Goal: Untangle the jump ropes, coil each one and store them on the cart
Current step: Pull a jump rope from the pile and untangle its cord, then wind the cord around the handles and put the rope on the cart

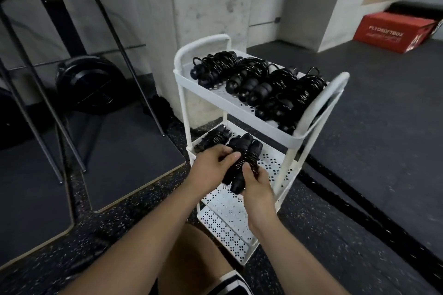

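Both hands grip one coiled jump rope [244,151]: the left hand [211,165] curls round its middle from 9 o'clock, and the right hand [257,187] clasps its near end from 5 o'clock, just above the front rim of the middle shelf [275,165] of the white cart [318,105]. One more coil [213,137] lies on that shelf at the hands' 11 o'clock, and bare perforated shelf stays open toward 3 o'clock. At 1 o'clock the top shelf [191,79] carries at least four stored coils [259,84], packed too tightly to count surely; three shelves show in all.
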